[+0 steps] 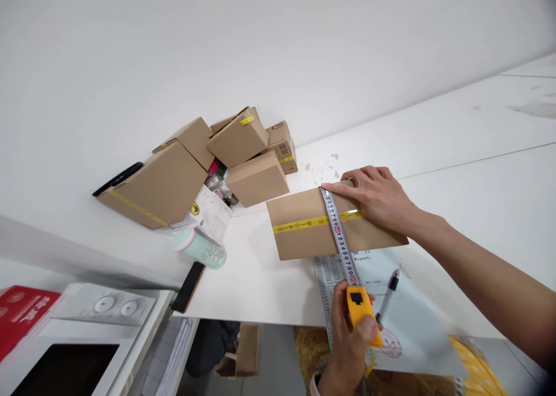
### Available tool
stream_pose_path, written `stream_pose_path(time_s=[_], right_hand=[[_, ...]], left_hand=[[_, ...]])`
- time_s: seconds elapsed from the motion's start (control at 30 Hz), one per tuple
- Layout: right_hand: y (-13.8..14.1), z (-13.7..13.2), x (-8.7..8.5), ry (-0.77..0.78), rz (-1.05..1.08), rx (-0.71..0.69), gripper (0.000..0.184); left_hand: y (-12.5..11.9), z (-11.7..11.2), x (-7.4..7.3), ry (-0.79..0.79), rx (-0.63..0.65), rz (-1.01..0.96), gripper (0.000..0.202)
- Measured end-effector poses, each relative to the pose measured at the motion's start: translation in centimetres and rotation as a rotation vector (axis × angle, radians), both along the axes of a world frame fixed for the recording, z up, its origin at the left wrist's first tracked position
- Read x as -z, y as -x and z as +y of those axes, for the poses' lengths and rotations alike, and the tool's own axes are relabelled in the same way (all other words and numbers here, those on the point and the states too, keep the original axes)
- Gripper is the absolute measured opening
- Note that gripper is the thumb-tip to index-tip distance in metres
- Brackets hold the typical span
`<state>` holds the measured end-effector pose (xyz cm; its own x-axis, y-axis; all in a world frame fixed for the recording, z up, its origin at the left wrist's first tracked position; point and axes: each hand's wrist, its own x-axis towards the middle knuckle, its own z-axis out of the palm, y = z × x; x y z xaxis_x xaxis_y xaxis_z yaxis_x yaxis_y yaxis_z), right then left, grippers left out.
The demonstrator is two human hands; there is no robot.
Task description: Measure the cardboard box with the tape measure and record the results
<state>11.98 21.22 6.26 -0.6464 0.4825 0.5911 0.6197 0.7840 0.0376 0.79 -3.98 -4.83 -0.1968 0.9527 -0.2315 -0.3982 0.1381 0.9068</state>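
Observation:
A cardboard box [299, 242] with yellow printed tape around it rests on the white table. My left hand [351, 341] is closed around an orange tape measure [364, 315], in front of the box. Its steel blade [341, 237] is drawn out across the box's face, crossing the yellow tape. My right hand [377, 199] grips the box's far edge, its index finger pressing the blade's end there. Under the tape measure lie light blue paper sheets [417, 326] with print and a red stamp, and on them a black-and-clear pen [388, 296].
Several cardboard boxes [258, 179] stand against the wall at the back left. Nearer are a mint-green cup [202, 248] and a black flat object [189, 287] at the table's edge. A white appliance with two knobs [104, 304] stands lower left, beside a red package [24, 315].

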Motion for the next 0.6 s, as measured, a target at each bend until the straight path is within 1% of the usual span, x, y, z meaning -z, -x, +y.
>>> stream_pose_path(time_s=[0.1,0.23,0.3,0.4,0.5,0.6], right_hand=[[0.0,0.0,0.0,0.001,0.007,-0.007,0.055],[0.0,0.1,0.4,0.017,0.024,-0.012,0.055],[0.0,0.1,0.6,0.034,0.057,0.007,0.053],[0.2,0.5,0.8,0.059,0.101,0.053,0.052],[0.7,1.8,0.6,0.12,0.101,0.076,0.057],[1.6,4.6,0.5,0.238,0.089,0.096,0.06]], left_hand=[[-0.1,0.2,0.1,-0.004,0.014,-0.016,0.081],[0.0,0.2,0.2,-0.034,0.002,-0.02,0.077],[0.6,0.0,0.0,-0.065,-0.026,-0.029,0.08],[2.2,-0.5,-1.1,-0.142,-0.065,0.009,0.085],[4.0,-1.1,-2.3,-0.185,-0.1,0.071,0.081],[4.9,-2.1,-2.7,-0.151,-0.104,0.051,0.08]])
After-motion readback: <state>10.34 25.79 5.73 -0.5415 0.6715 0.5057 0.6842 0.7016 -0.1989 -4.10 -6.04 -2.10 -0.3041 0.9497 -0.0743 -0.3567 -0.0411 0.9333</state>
